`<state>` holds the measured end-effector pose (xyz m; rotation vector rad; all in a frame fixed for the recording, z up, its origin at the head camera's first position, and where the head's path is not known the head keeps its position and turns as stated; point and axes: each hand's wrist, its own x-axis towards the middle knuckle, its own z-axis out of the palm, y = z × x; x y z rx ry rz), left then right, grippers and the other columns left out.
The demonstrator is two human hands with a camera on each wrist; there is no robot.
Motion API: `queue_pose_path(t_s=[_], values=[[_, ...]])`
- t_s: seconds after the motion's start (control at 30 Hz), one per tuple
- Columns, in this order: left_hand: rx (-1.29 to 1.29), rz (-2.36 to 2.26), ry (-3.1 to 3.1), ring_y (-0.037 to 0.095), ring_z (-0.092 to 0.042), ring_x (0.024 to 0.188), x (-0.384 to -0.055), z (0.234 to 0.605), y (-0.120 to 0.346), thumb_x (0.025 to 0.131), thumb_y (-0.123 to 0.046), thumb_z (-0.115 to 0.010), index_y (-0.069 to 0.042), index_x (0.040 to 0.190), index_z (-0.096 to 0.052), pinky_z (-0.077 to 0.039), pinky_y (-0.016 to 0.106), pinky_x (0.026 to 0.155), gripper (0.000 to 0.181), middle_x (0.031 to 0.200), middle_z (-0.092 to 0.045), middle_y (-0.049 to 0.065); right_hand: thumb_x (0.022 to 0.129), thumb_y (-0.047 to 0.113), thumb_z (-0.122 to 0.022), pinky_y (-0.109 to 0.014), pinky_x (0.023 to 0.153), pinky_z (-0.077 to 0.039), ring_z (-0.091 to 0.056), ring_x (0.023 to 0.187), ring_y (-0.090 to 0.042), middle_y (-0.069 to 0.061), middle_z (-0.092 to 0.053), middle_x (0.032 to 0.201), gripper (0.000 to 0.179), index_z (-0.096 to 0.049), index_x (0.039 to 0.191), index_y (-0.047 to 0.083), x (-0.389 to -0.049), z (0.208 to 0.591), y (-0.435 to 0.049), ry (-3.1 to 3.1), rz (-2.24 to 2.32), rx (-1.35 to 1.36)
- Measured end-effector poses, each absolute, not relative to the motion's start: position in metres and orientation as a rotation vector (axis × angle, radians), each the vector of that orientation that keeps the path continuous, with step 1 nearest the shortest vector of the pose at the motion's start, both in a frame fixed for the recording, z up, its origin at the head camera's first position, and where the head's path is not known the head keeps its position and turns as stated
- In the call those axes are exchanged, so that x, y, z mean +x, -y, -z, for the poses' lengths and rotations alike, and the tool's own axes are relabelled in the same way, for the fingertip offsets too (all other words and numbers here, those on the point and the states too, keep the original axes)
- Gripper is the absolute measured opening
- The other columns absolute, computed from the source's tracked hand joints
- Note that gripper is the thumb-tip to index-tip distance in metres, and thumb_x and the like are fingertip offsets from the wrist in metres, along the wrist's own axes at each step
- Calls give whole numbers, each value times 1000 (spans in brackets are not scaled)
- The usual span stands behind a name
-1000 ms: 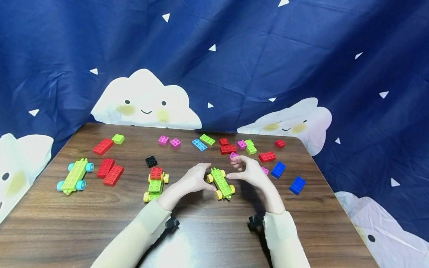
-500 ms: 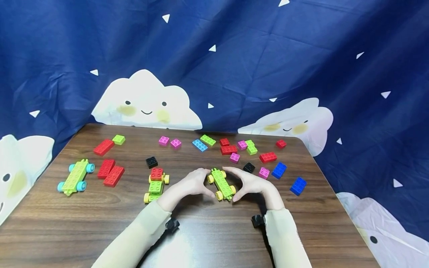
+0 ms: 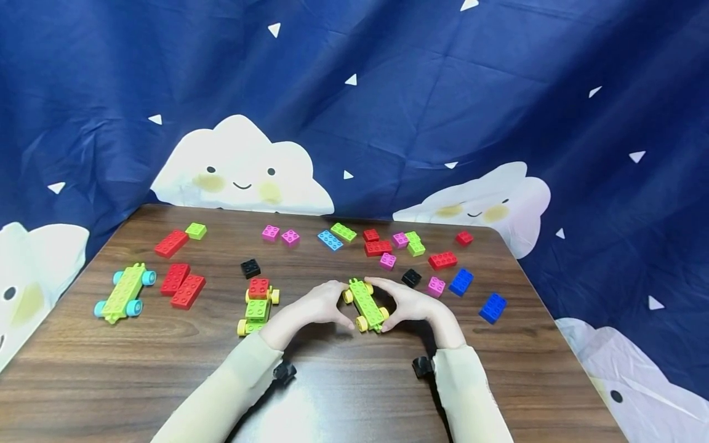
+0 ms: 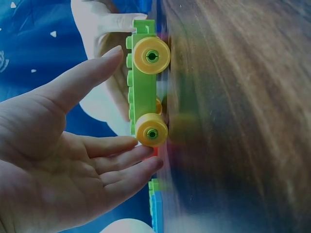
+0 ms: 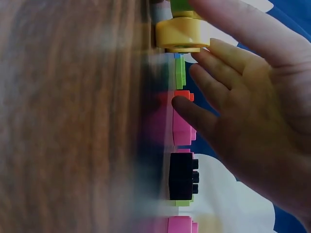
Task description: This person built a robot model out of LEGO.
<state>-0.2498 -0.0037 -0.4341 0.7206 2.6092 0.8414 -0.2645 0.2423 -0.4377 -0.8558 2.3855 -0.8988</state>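
Observation:
A lime green toy car base (image 3: 367, 304) with yellow wheels stands on the table between my two hands in the head view. My left hand (image 3: 321, 303) is on its left side, thumb and fingers spread apart. The left wrist view puts those fingertips right at a yellow wheel (image 4: 152, 130), with the thumb apart from the studs. From the right, my right hand (image 3: 412, 300) curves around the base, fingers by its far end and thumb by its near end. Its fingers reach close to another yellow wheel (image 5: 182, 34) in the right wrist view.
Left of the hands stands a built car (image 3: 257, 307) with green and red bricks. Further left are red bricks (image 3: 188, 290) and a green base with blue wheels (image 3: 124, 292). A black brick (image 3: 411, 277), pink brick (image 3: 436, 287) and blue bricks (image 3: 492, 307) lie right.
My right hand has come down and left, from above the base's right side to around it. The left hand has barely moved, and the base stays in place.

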Motion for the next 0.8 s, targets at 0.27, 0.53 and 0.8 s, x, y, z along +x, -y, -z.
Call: queue_pose_path(t_s=[0.27, 0.53, 0.8], values=[[759, -851, -2583, 35, -49, 131, -251, 435, 5, 70, -31, -88, 10, 136, -48, -39, 45, 111, 87, 137, -54, 24, 68, 24, -88, -57, 115, -28, -30, 143, -34, -16, -34, 155, 103, -30, 152, 5, -263, 437, -236, -2447, 848, -857], [809, -848, -2574, 33, -48, 132, -253, 435, 7, 69, -31, -88, 8, 136, -48, -38, 44, 111, 87, 138, -53, 22, 67, 23, -88, -56, 115, -29, -33, 142, -34, -17, -36, 154, 104, -31, 151, 4, -261, 433, -230, -2489, 802, -853], [885, -829, -2562, 34, -46, 135, -253, 436, 8, 70, -31, -87, 9, 136, -48, -36, 44, 113, 87, 141, -51, 23, 65, 19, -89, -54, 115, -30, -35, 140, -33, -17, -38, 153, 104, -32, 150, 3, -256, 429, -226, -2501, 789, -780]])
